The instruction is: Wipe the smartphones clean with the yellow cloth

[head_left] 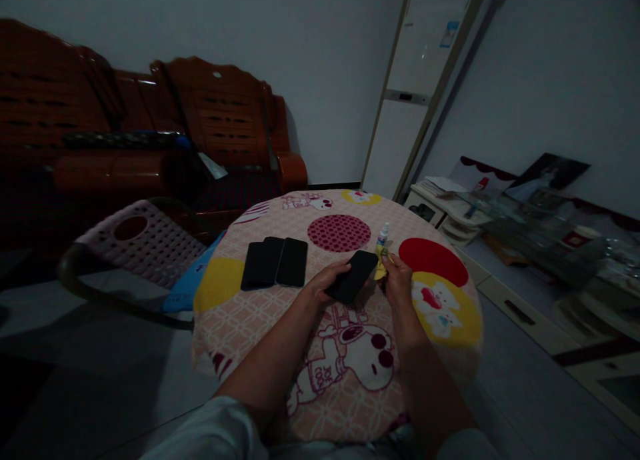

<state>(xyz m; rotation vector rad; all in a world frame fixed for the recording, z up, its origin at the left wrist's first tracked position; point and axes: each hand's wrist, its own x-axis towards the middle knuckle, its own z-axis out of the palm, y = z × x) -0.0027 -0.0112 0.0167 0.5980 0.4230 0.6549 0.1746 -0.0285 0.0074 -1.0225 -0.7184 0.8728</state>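
While my left hand (pixel 327 280) is gripping the phone (pixel 353 277), my right hand (pixel 397 277) is pinching a yellow cloth (pixel 380 271) at three o'clock; I judge that wiping needs steady contact.

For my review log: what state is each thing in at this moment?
Left hand: gripping the black phone, lifted, screen dark.
Right hand: closed on a yellow cloth.
Three phones: flat on the table, side by side, screens dark.
Small bottle: upright, capped.
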